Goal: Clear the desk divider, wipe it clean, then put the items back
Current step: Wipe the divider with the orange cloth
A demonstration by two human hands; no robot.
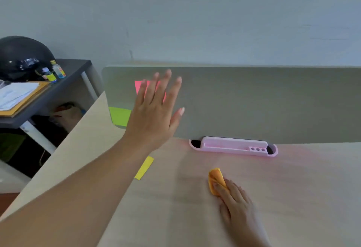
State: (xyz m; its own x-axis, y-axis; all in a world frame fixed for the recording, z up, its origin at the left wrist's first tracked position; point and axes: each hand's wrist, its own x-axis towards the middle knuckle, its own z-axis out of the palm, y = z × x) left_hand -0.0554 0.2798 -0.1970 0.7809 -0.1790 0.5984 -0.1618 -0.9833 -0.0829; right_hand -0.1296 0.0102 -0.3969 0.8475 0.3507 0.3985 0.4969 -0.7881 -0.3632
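My left hand point(156, 107) is reaching up with all fingers spread and the palm facing the grey desk divider point(254, 100), overlapping a pink sticky note point(139, 87) stuck on the panel; whether the fingertips are touching the note I cannot tell. A green sticky note point(119, 116) is sitting lower on the divider, near its left edge. My right hand point(237, 205) is lying flat on the light wooden desk point(302, 188), fingers pressing an orange cloth point(214, 178) against the surface. A yellow sticky note point(144, 168) is lying on the desk between my two arms. A pink organiser tray point(232, 146) is resting at the foot of the divider, touching it.
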